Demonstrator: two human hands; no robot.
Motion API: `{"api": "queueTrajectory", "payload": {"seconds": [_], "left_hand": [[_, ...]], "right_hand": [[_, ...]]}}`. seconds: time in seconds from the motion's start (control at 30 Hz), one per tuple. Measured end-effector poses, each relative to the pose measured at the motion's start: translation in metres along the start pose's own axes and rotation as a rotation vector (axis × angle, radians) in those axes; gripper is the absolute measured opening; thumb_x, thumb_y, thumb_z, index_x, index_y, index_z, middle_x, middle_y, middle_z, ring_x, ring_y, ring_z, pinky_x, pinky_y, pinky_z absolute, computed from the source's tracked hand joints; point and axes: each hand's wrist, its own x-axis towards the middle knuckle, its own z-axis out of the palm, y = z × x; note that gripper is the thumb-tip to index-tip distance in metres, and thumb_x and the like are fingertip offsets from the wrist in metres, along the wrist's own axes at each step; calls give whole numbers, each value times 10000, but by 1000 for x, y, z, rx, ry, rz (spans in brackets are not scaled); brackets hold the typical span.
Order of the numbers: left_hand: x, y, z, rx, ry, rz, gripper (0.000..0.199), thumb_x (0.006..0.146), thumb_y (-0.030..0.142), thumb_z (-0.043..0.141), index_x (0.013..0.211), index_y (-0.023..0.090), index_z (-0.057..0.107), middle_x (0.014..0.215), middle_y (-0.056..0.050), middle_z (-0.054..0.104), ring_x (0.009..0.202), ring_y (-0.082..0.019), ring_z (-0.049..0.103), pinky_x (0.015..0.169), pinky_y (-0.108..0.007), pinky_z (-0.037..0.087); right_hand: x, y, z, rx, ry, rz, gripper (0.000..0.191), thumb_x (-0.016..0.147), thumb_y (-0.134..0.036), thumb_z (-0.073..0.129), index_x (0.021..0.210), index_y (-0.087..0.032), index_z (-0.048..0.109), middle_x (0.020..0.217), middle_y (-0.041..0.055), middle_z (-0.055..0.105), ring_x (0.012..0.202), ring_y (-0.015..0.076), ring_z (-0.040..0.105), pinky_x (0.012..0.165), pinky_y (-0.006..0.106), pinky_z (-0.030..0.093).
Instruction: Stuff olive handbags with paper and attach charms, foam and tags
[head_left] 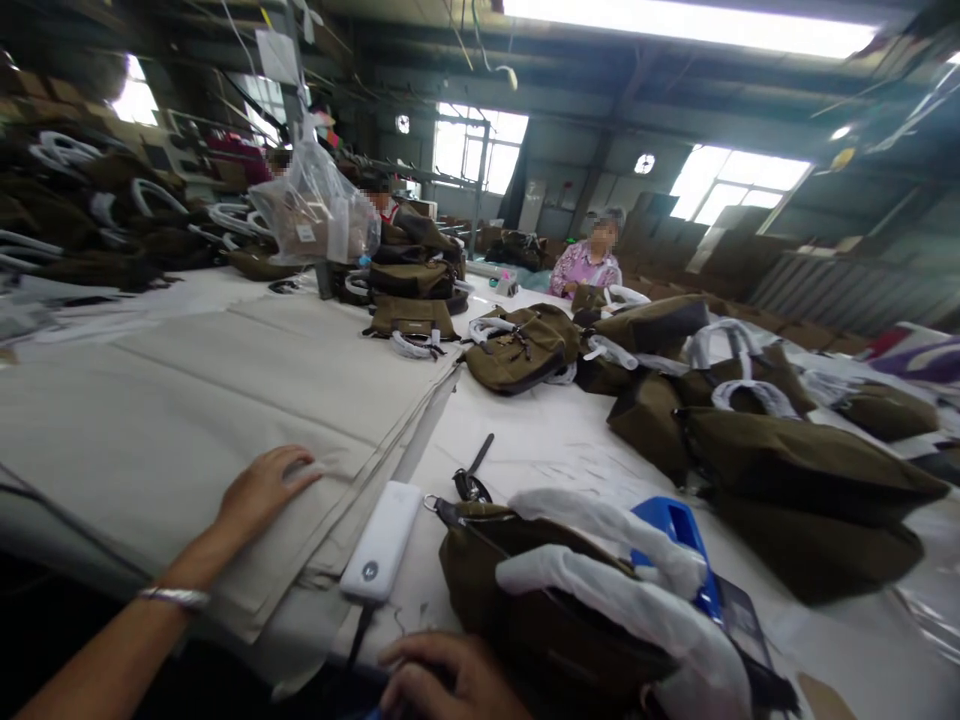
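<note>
My left hand [266, 495] lies on a stack of pale beige sheets [187, 390], its fingers stretched and thumb apart, holding nothing. At the bottom edge, my right hand [450, 675] has its fingers curled; a bit of blue shows by the fingertips, but what they hold is cut off by the frame. Just right of it stands an olive-brown handbag [480, 560] with handles wrapped in white material [600, 590]. Between my hands is a white power bank [382, 540] with a dark cable. A dark strap [480, 460] lies behind the bag.
A blue tool-like object [675, 530] is partly hidden behind the near bag. More olive bags [810, 460] crowd the right side, with others [517, 350] farther back. A clear plastic bag [315, 210] hangs from a post. A person [589, 262] in a patterned top is across the table.
</note>
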Motion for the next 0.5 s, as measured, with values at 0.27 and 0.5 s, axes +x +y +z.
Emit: {"api": "queueTrajectory", "payload": {"seconds": [0.27,0.5], "left_hand": [[-64,-18,-21,29,-174,39,490,713,587,675,1050,244,771,1194,-131,757,1141,-378,704,1013,-447,548],[-76,2,-29,78,-203,10,364,854,502,500,905,230,737,975,-98,767,914,-283,727,864,-365,535]], "right_hand": [[13,19,-6,-108,-27,10,513,929,-662,628,1173,-239,788,942,68,805,932,257,746,972,372,527],[20,0,2,-62,-19,-9,431,920,-557,664,1076,-185,813,897,76,813,898,251,771,917,326,549]]}}
